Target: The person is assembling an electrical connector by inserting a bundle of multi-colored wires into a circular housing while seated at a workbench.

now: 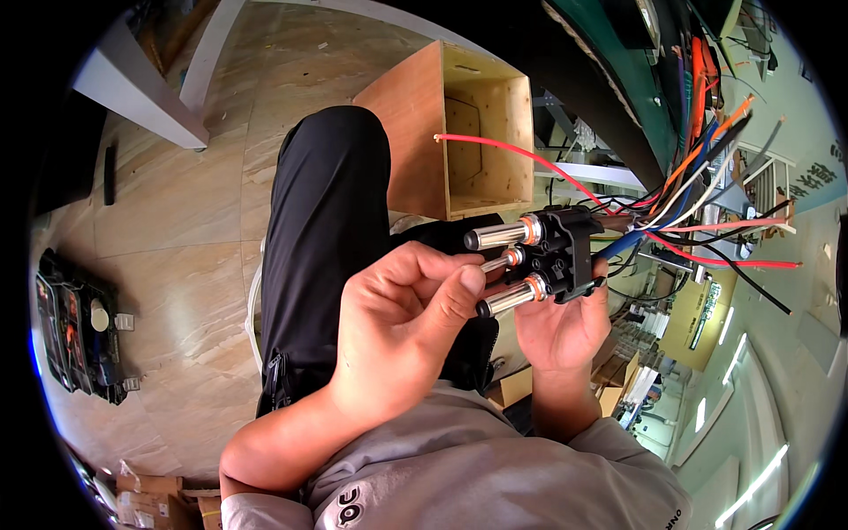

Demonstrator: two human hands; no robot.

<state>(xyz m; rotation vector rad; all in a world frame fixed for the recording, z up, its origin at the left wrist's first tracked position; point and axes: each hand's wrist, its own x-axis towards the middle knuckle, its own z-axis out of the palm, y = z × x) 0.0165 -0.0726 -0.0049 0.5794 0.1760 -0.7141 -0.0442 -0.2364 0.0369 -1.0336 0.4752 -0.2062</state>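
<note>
A black plastic connector [572,252] with two thick, black-tipped metal pins [505,234] and orange rings at their bases is held up in front of my body. My left hand [397,322] is closed in a pinch, thumb and fingertips around a thinner metal pin [500,262] between the two thick ones. Behind and below the housing, my right hand [561,327] grips it; most of those fingers are hidden by the connector. A blue cable [624,244] and several coloured wires [689,199] run from behind the connector to the right.
Beyond my knee stands an open wooden box [415,132], with a red wire [521,151] stretching across it. A black tool case [81,327] lies on the tiled floor [185,291] at left. White table legs [146,84] rise at the upper left.
</note>
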